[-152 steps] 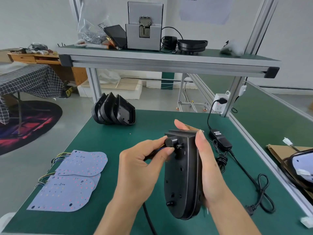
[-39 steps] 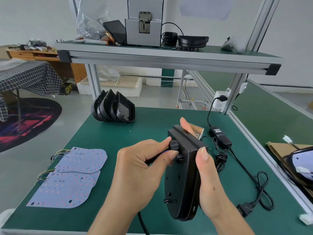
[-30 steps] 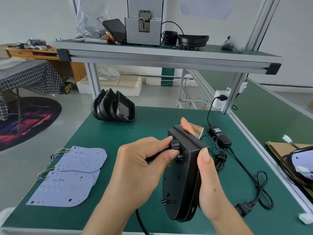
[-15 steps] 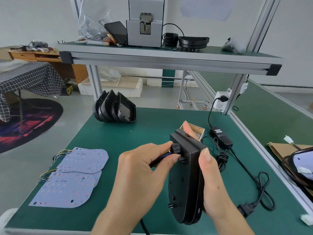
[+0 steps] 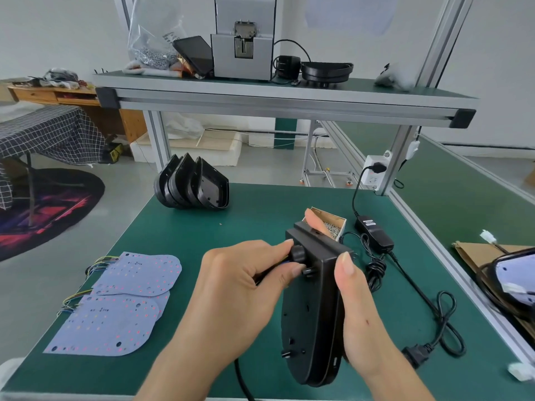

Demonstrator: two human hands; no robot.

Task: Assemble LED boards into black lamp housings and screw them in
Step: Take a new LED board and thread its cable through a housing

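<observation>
I hold a black lamp housing (image 5: 311, 311) upright on its edge above the green bench, its back facing left. My right hand (image 5: 359, 322) grips it from the right side, thumb over the front edge and fingers behind the top. My left hand (image 5: 246, 287) pinches the round black knob (image 5: 297, 253) near the housing's top, with coloured wires showing under the fingers. A black cable (image 5: 241, 380) hangs below the left hand. Pale blue LED boards (image 5: 115, 308) with wire tails lie flat at the left. A row of empty black housings (image 5: 192, 186) stands at the back.
A small cardboard box of screws (image 5: 333, 225) sits just behind the held housing. A power adapter (image 5: 375, 234) and its coiled cord (image 5: 445, 328) lie to the right. An assembled lamp (image 5: 515, 282) rests on cardboard at the far right. The upper shelf (image 5: 275, 91) carries a screw feeder and bags.
The housing has stayed in both hands, tilting slightly back and forth. My left fingers have kept their pinch on the knob, shifting a little around it.
</observation>
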